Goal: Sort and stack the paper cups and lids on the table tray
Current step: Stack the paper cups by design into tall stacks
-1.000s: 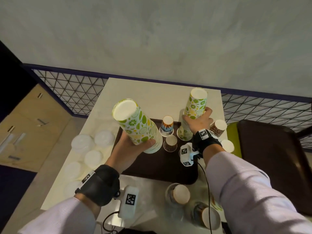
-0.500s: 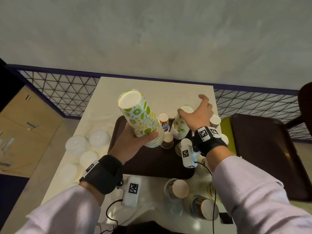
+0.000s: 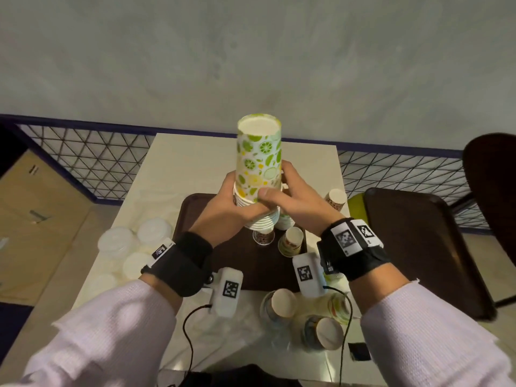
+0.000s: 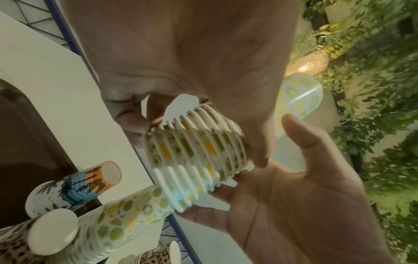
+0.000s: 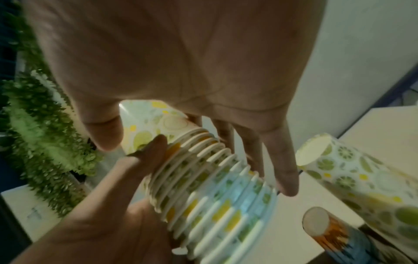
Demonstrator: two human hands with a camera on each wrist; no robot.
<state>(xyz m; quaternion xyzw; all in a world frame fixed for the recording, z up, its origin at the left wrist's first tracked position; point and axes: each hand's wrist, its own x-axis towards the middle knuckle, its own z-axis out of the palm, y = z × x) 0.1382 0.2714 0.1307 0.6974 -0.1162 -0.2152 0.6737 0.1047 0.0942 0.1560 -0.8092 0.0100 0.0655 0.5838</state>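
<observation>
Since one second ago: your two hands, then apart with a lime-print stack in each, are now together at the centre, both on one stack of lime-print cups [image 3: 258,174]. Half a second ago your right hand [image 3: 293,201] was reaching toward the far cups on the tray [image 3: 195,210]; it is back now.

The stack is upside down, white bases up, upright, held in the air above the dark tray. Many nested white rims show at its lower end; the wrist views show two groups of rims, one sleeved into the other.

Your left hand [image 3: 226,216] cups the lower rims from the left, fingers curled round them. Your right hand grips from the right, thumb pressed across the front, fingers [image 5: 280,171] wrapped behind.

Smaller cups stand inverted on the tray beneath. White lids [image 3: 134,241] lie on the surface [image 3: 178,163] to the left.
</observation>
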